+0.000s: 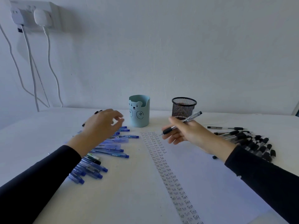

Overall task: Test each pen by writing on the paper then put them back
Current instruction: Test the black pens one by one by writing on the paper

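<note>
My right hand (pixel 189 133) grips a clear pen with a black grip (pixel 182 122), its tip pointing left over the top of the white paper (pixel 202 172). Columns of the handwritten word "Test" run down the paper's left side. My left hand (pixel 103 125) hovers with fingers spread and nothing in it above a pile of blue pens (pixel 103 152). Several black pens (pixel 249 141) lie to the right of the paper. Behind stand a light-blue bear pen cup (pixel 139 110) and a black mesh pen cup (pixel 183 107).
The white table (pixel 129 191) meets a white wall. A wall socket with plugs (pixel 34 15) and hanging cables is at the upper left. A black pen cap (pixel 214 157) lies beside my right wrist.
</note>
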Tool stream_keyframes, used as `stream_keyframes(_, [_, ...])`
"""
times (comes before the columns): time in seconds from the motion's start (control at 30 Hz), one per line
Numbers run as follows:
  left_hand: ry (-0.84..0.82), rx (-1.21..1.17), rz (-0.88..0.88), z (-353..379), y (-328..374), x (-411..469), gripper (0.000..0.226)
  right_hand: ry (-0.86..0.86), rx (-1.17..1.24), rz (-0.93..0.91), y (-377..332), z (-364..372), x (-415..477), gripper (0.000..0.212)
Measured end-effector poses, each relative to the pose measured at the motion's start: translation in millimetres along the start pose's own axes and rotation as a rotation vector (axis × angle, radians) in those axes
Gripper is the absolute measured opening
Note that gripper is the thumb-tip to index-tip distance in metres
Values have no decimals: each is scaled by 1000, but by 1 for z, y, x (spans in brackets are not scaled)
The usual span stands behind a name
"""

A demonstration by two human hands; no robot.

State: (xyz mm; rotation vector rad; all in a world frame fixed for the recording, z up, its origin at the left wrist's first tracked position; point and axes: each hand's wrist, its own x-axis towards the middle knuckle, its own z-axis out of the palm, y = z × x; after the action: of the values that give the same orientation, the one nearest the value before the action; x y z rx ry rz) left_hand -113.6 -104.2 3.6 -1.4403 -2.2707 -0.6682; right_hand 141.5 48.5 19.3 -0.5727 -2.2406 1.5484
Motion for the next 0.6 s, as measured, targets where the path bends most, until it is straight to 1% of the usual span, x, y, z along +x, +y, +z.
stream_keyframes(0.07, [-97,-79,95,5,23,-4,32,-2,-120,-27,2,5,-3,34])
stream_keyframes(0.1, [-186,-119,148,7,32,-7,42,14,-166,-38,3,9,-5,31])
stream_keyframes(0.17, [-360,-134,253,12,46,-13,65,54,-225,-56,7,17,-6,32])
stream_keyframes(0.2, [-409,-114,279,15,49,-16,72,84,-244,-64,11,21,-4,36])
stream_keyframes(0.27, [-450,-91,266,19,49,-19,81,165,-247,-76,18,27,-1,43])
stream_keyframes(0.33, [-497,-112,210,19,48,-19,82,224,-180,-71,23,31,0,45])
stream_keyframes(0.4, [-550,-154,166,18,47,-18,85,240,-149,-50,24,32,0,41])
stream_keyframes(0.5, [-578,-185,147,17,47,-18,92,239,-187,-51,21,34,-3,32])
stream_keyframes(0.6, [-587,-190,138,16,48,-18,90,233,-192,-64,20,34,-3,29])
